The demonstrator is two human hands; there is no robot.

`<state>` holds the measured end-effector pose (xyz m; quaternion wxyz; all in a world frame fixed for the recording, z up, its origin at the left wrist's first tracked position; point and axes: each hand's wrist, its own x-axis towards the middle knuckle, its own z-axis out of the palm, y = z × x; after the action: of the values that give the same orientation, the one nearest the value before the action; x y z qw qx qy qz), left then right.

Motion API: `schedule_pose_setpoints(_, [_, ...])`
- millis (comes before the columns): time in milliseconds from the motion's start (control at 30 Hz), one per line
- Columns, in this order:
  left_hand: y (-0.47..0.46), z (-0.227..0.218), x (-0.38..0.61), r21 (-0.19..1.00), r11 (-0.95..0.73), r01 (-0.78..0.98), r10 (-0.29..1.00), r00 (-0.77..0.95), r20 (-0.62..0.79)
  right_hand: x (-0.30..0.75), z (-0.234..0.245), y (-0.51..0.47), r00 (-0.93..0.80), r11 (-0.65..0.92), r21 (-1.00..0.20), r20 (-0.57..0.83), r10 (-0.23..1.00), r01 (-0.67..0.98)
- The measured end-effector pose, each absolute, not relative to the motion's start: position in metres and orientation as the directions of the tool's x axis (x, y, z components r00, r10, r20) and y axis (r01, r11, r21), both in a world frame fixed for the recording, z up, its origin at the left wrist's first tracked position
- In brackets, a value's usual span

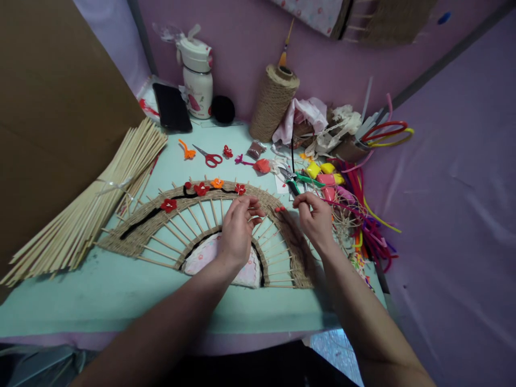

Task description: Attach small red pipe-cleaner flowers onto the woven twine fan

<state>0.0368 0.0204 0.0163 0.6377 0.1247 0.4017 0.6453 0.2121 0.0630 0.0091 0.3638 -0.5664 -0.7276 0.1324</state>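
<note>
Reaching over woven fan (262,195): left hand (237,231); brown container (350,150) holds pipe cleaners (389,123).

Passage is allowed at the near left of the bench (80,301); the middle is blocked by a woven fan (203,258), the far left by bundled sticks (86,209), the right by pipe cleaners (374,236).

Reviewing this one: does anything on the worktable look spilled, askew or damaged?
Only the right side: pipe cleaners lie jumbled with loose string, some poking past the table's edge, untidy beside the tied sticks at left. The woven fan shows no obvious damage where visible.
</note>
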Motion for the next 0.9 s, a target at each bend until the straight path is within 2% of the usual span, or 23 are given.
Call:
schedule_pose_setpoints(67, [0.020,0.016,0.037,0.680,0.136,-0.721,0.924,-0.155,-0.350,0.214,0.011,0.062,-0.124,0.329,-0.557,0.374,0.919,0.762])
schedule_pose_setpoints(200, [0.020,0.015,0.037,0.679,0.131,-0.722,0.929,-0.151,-0.339,0.213,0.008,0.061,-0.293,0.377,-0.365,0.266,0.918,0.851])
schedule_pose_setpoints(333, [0.021,0.016,0.037,0.674,0.132,-0.727,0.924,-0.156,-0.350,0.209,0.001,0.060,-0.319,0.368,-0.261,0.211,0.924,0.893])
schedule_pose_setpoints(600, [0.020,0.019,0.037,0.681,0.143,-0.718,0.923,-0.152,-0.354,0.211,-0.001,0.067,-0.273,0.352,-0.345,0.259,0.927,0.870])
schedule_pose_setpoints(700, [0.020,0.019,0.037,0.676,0.147,-0.722,0.922,-0.147,-0.358,0.214,0.002,0.070,-0.226,0.317,-0.341,0.280,0.933,0.885])
schedule_pose_setpoints(900, [0.019,0.018,0.037,0.677,0.148,-0.721,0.927,-0.138,-0.349,0.208,0.002,0.069,-0.166,0.227,-0.361,0.192,0.967,0.904])
